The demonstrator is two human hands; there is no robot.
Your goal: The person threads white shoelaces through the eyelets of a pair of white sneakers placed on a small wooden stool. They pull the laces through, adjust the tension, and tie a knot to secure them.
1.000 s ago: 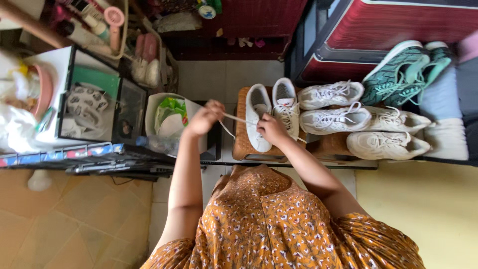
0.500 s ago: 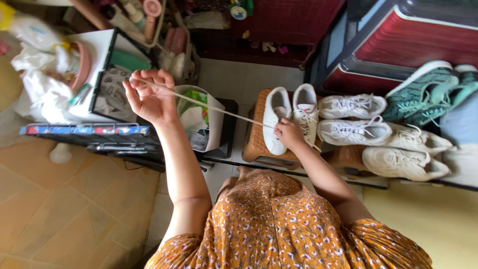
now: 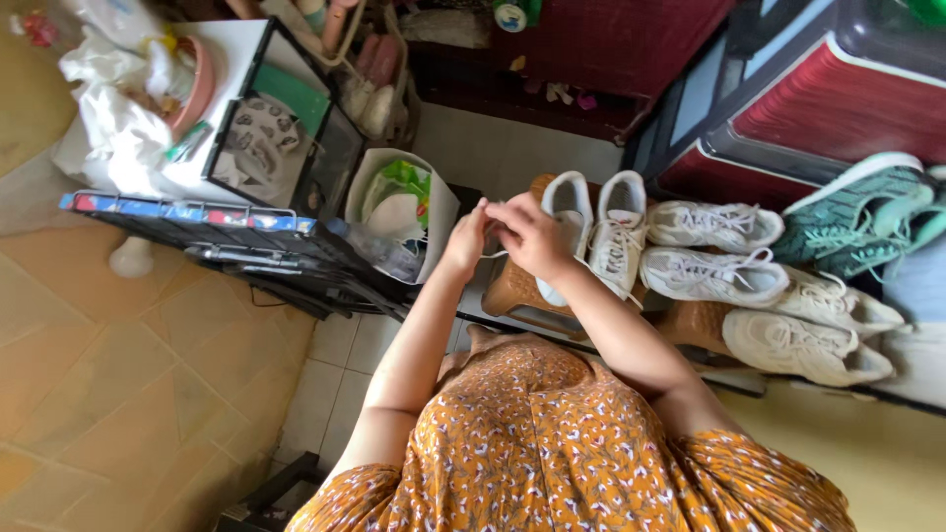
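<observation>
Fingers of the left hand and right hand pinched together on a white shoelace, just this side of the unlaced white sneaker, long axis pointing away, on a woven stool.

White sneakers, teal shoes, orange floral dress.

In front of you a low brown woven stool carries a pair of white sneakers, toes toward you, side by side. To its right, a low shelf bears more white lace-up sneakers lying crosswise and a teal knit pair farther back. The stool stands on pale tiled floor.
</observation>
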